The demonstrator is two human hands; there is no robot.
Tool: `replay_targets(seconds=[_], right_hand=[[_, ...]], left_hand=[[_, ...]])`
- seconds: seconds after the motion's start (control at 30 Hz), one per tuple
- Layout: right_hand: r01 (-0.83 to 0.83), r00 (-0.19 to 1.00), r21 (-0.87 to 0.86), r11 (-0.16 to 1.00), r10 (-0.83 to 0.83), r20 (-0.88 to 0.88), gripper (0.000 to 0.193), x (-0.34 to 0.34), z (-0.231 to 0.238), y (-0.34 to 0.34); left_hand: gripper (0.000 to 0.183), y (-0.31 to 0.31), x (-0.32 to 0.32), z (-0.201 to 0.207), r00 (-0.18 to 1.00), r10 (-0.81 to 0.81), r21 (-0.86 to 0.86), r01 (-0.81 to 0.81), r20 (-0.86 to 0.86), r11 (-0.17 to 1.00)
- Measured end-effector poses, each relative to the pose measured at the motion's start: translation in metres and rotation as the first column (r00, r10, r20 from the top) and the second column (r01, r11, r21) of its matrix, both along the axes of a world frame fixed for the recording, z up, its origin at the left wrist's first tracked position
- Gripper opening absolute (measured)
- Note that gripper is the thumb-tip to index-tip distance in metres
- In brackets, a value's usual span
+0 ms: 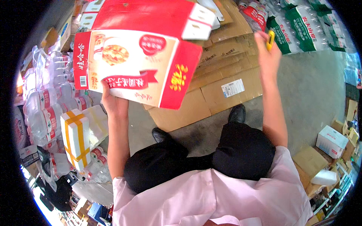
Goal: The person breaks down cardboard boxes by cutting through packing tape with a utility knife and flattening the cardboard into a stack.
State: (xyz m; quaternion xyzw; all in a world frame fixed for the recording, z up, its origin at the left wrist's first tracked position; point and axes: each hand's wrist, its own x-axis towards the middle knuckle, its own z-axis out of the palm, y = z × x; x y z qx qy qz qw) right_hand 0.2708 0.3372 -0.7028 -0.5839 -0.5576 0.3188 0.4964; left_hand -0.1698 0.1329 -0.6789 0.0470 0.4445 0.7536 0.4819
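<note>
A red and white printed cardboard box (132,49), opened out, is held up in front of me by my left hand (113,101), which grips its near edge. Its flaps stick out at the sides and top. Out to the right, my right hand (269,56) is closed around a yellow box cutter (270,40), apart from the box; the blade cannot be made out. Beneath and beyond the box lies a stack of flattened brown cardboard (226,67), a white label (233,87) on its nearest sheet.
Wrapped packs of bottles with green labels (301,28) stand at the far right. More wrapped bottles (45,109) pile up at the left, beside a white foam box (75,139) with yellow tape. A white carton (332,141) and an open brown carton (309,164) sit at the right.
</note>
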Motion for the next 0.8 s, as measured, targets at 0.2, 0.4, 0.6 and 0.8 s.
replay_targets(seconds=[0.2,0.4,0.6,0.8], right_hand=[[-0.613,0.666,-0.413,0.674,0.159,-0.729,0.048,-0.009,0.007,-0.064],[-0.577,0.725,-0.207,0.790,0.378,-0.575,0.048,-0.064,-0.003,-0.065],[-0.479,0.600,-0.224,0.849,0.130,-0.790,0.064,-0.049,-0.014,-0.054],[-0.648,0.362,-0.188,0.738,0.080,-0.929,0.077,-0.035,-0.011,-0.082]], left_hand=[[0.054,0.030,0.012,0.018,0.995,0.073,0.060,-0.077,0.062,0.995],[0.053,0.080,0.040,0.055,0.992,-0.027,-0.033,0.024,-0.120,0.999],[0.048,0.095,0.094,0.069,0.997,-0.081,0.073,0.081,0.001,0.994],[0.047,0.100,0.113,0.056,0.998,-0.048,0.022,0.048,0.026,0.999]])
